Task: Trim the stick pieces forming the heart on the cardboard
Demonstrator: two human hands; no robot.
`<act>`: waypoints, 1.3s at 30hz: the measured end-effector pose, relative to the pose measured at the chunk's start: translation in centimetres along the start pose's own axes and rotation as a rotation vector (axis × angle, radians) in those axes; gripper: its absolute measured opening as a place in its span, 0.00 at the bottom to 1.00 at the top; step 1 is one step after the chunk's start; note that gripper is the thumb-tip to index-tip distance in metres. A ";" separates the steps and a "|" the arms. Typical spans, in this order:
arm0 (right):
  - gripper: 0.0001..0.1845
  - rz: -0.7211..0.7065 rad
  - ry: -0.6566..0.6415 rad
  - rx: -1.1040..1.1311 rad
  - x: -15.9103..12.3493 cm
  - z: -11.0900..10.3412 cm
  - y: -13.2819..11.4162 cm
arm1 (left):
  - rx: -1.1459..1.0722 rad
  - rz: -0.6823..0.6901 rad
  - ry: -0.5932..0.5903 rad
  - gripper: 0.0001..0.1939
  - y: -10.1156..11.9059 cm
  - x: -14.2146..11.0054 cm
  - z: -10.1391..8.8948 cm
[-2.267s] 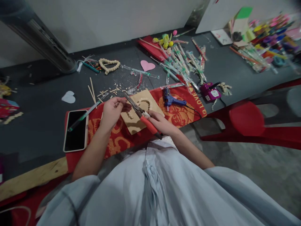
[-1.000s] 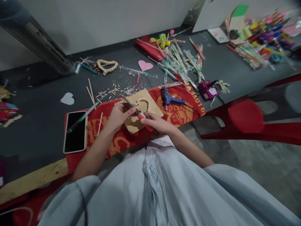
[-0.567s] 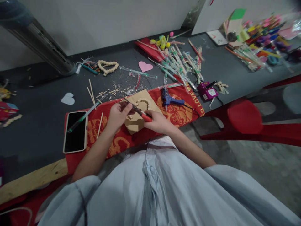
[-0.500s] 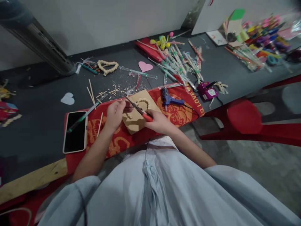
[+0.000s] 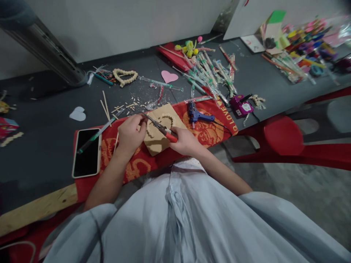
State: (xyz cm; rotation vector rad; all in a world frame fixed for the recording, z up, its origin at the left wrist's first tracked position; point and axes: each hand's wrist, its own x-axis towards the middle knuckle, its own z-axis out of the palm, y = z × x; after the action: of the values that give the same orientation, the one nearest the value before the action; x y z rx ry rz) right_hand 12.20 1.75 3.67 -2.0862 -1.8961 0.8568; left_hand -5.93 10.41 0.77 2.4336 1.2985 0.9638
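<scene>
My right hand is wrapped round the red handles of a pair of long-nose pliers. The dark jaws point up and left over a tan square board. On that board is a curved outline of small pale pieces, partly covered by the pliers. My left hand is at the board's left edge, its fingers curled together at the tip of the jaws. Whatever they pinch is too small or hidden to make out. Beneath the board lies a red and orange cloth.
Right of the board lies a blue glue gun. A phone with a glue-stick-like tube across it is on the left. Behind are stick bits, a pale heart frame, paper hearts and wrapped sticks. A red chair stands right.
My left hand has moved slightly left and turned, its fingers now curled in at the pliers' tip. The pliers have shifted a little left, still in my right hand.
</scene>
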 end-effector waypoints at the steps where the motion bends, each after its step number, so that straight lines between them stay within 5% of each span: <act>1: 0.10 0.001 0.002 -0.013 0.0 0.0 0.0 | 0.020 0.014 -0.003 0.09 0.0 0.0 0.0; 9: 0.11 -0.006 0.027 -0.083 0.0 0.2 0.1 | 0.176 0.078 0.014 0.10 0.1 -0.4 0.3; 14: 0.12 -0.058 -0.069 0.000 -0.2 -0.3 -0.1 | 0.238 0.087 0.025 0.11 -0.2 -0.6 0.5; 21: 0.12 -0.126 -0.156 0.087 -0.1 -1.2 0.4 | 0.119 0.145 0.009 0.09 -0.6 -0.3 0.3; 39: 0.10 -0.024 -0.042 -0.074 -0.2 -0.7 -0.2 | 0.161 0.101 -0.031 0.10 -0.1 -0.2 0.2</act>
State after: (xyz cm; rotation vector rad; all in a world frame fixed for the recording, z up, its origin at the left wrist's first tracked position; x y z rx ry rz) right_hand 12.44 1.71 4.38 -2.0988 -1.9990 0.8442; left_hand -5.92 10.36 0.49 2.6469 1.3004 0.8729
